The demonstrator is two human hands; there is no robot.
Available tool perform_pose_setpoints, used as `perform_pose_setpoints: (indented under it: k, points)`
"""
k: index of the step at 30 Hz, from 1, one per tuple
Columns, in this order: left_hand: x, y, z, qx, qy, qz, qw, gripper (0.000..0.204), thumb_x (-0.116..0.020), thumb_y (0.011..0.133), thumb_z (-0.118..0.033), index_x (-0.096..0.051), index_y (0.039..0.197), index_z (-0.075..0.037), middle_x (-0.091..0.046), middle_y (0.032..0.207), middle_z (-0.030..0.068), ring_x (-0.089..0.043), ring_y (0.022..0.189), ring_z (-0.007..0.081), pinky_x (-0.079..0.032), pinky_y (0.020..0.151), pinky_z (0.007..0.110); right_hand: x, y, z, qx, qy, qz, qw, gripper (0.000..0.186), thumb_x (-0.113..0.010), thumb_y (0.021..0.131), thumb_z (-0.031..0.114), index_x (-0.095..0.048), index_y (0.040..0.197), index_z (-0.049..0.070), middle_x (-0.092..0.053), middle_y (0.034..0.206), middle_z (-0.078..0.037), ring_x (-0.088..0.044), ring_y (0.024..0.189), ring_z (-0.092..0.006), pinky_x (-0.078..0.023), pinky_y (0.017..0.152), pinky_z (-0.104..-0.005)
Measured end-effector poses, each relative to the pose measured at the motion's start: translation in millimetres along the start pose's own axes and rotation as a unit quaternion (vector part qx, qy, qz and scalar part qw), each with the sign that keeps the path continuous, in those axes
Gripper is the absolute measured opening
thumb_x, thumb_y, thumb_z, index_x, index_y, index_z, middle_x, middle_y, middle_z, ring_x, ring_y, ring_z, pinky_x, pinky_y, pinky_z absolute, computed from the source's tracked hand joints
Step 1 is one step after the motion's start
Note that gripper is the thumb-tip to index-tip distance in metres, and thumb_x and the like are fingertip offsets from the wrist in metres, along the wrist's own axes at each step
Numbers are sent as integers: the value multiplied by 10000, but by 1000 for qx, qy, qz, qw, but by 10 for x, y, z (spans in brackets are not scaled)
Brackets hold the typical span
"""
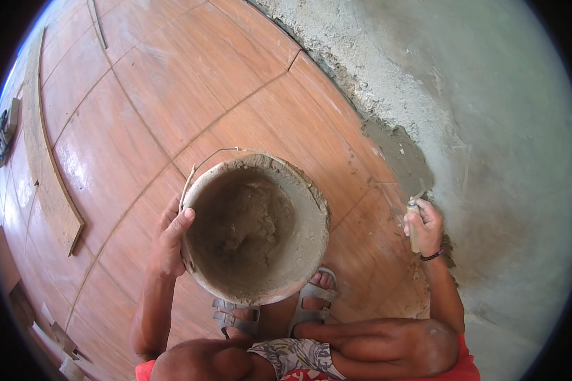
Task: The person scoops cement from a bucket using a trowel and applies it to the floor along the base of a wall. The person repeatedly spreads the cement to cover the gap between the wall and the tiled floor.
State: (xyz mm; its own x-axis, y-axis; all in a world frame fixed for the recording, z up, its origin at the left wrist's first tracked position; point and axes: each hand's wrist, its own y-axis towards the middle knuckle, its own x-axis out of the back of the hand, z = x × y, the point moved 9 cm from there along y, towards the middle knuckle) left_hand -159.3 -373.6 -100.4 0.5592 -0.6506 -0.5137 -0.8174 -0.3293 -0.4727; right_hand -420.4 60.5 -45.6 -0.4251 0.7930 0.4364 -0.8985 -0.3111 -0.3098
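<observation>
My left hand (170,244) grips the bucket (257,228) rim, thumb hooked over the near-left edge, fingers wrapped outside. My right hand (424,225) is closed in a fist round the trowel (414,219) handle; the blade points up and far, pressed against the wall (489,127) base in the wet mortar (397,152). Dark band on that wrist.

Bucket is held up in front of me, over my sandalled feet (311,298), tilted so I see inside. It's coated with grey mix, a lump low at the bottom, mostly used up. Wire handle hangs off the far-left rim.

Progress, as I judge it: a dark wet patch of mortar sits where floor meets wall, just far of the trowel; the joint farther left along the wall looks rough, grey and dry. The stretch near me on the right looks unfilled yet. So partway done, with more of the wall foot left.

Bucket is left of the trowel hand, apart from it. Brown tiles (171,82) cover the floor; a wood strip (51,171) lies far left, scraps at the near-left corner.
</observation>
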Motion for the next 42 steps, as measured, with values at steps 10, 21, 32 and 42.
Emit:
perform_pose_setpoints:
  k: [10,21,32,42]
  points:
    - [8,6,-1,1,1,-9,1000,689,-685,900,-309,-417,1432,38,-547,1359,173,-515,1256,251,-393,1082,380,135,-255,81,64,-85,-77,991,332,-635,905,69,-574,1210,-46,-616,802,-36,-554,592,-77,-469,536,-237]
    - [8,-13,-9,-5,5,-13,1000,648,-661,916,-299,-431,1417,42,-563,1336,168,-524,1242,245,-399,1072,369,-169,-418,427,219,-313,-117,917,285,-714,845,96,-623,1093,-12,-706,988,-174,-692,895,-295,-536,798,-381]
    - [-28,-10,-9,-18,1,0,1000,608,-622,945,-268,-420,1422,50,-557,1341,168,-523,1244,234,-403,1069,364,-913,374,-98,198,-346,-31,916,375,-719,861,206,-618,1144,-19,-709,892,-189,-696,746,-330,-539,672,-403]
    - [-48,-8,-23,-20,6,-4,1000,595,-627,947,-271,-437,1424,29,-564,1342,148,-524,1241,226,-405,1063,358,-565,452,203,-1,-49,-4,999,415,-641,931,137,-545,1279,-68,-611,805,-28,-547,564,-66,-440,475,-213]
